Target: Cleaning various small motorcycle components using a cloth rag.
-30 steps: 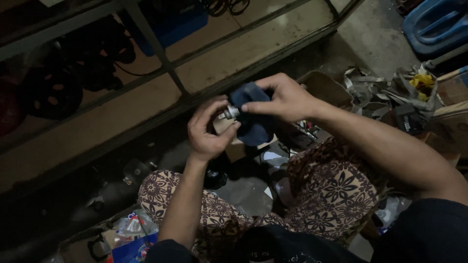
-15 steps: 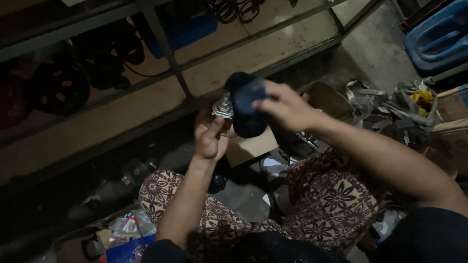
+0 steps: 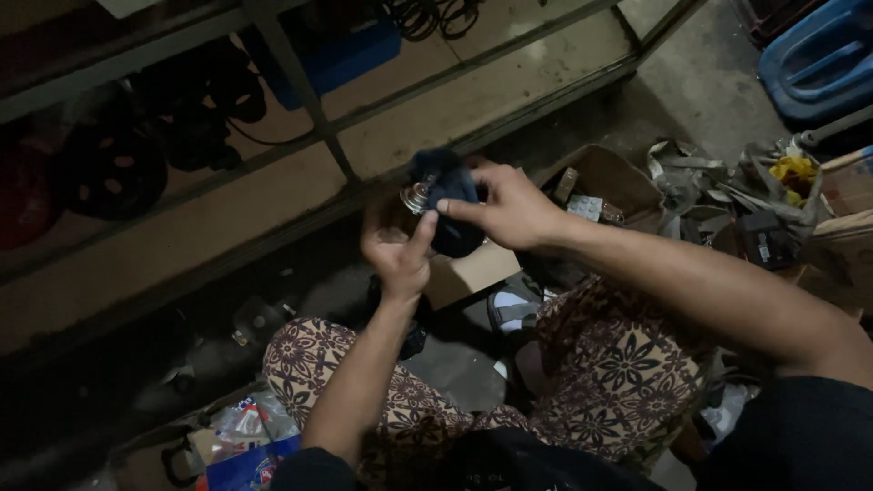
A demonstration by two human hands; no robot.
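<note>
My right hand (image 3: 505, 207) grips a dark blue cloth (image 3: 447, 195) wrapped around a small shiny metal part (image 3: 417, 195), of which only one end shows at the cloth's left. My left hand (image 3: 397, 250) sits just below and left of it, palm up, fingers curled, thumb touching the cloth. Both hands are held above my lap, over patterned trousers (image 3: 618, 373).
A metal shelf frame (image 3: 309, 109) with wooden boards stands ahead, holding dark round parts (image 3: 109, 168) and a blue box (image 3: 341, 50). An open cardboard box (image 3: 596, 186), crumpled wrappers (image 3: 755, 195), a blue plastic container (image 3: 818, 59) and a plastic bag (image 3: 241, 432) lie on the concrete floor.
Both hands with the cloth-wrapped part drifted slightly right and up in view. The left hand let go of the metal end and dropped below it, palm up.
</note>
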